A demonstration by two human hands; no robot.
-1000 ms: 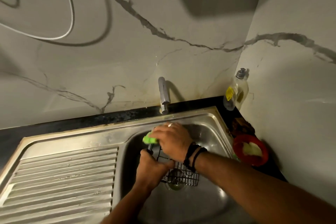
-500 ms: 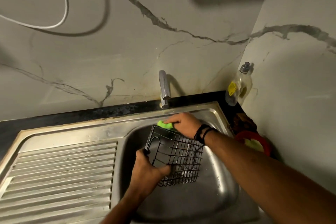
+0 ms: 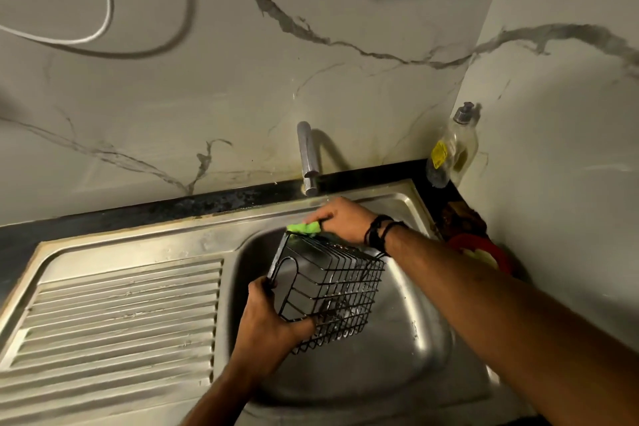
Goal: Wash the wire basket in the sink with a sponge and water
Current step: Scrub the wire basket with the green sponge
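Left hand (image 3: 268,318) is gripping the near rim of the wire basket (image 3: 328,290), tilting it over the sink (image 3: 432,349); right hand (image 3: 342,220) is pinching the green sponge (image 3: 303,228) against its far rim. Judging: light, stiff, slippery when wet; rim is offering the firmest hold.

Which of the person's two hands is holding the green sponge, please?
The right hand, pressing the green sponge on the wire basket's far rim; the left hand only grips the basket.

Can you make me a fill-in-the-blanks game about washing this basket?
1. The right hand presses a ____ sponge on the basket's top edge.
2. The left hand holds the black wire ____ over the sink.
3. The soap bottle stands in the ____.

Missing words: green; basket; corner
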